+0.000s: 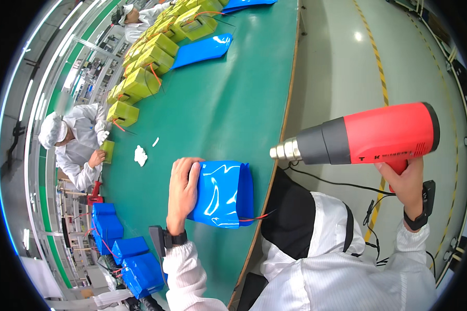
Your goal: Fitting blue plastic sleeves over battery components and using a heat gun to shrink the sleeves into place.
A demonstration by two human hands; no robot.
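Note:
My left hand (183, 187) grips the left side of a block in shiny blue shrink wrap (215, 194), which rests on the green table. The wrap's right end stands out loose past the block, and thin red and black wires (258, 217) come out at its lower right. My right hand (407, 184) is closed around the handle of a red and dark grey heat gun (389, 132). Its stepped metal nozzle (285, 150) points left toward the loose end of the wrap, with a gap between them. The hand covers most of the handle.
Yellow-green battery packs (142, 83) with wires line the table's far left side, beside a flat blue wrap sleeve (202, 51). Several blue-wrapped packs (140, 272) sit at the lower left. Across the table (218, 103), a co-worker (80, 137) handles a yellow-green pack. A black cord (337, 182) hangs at right.

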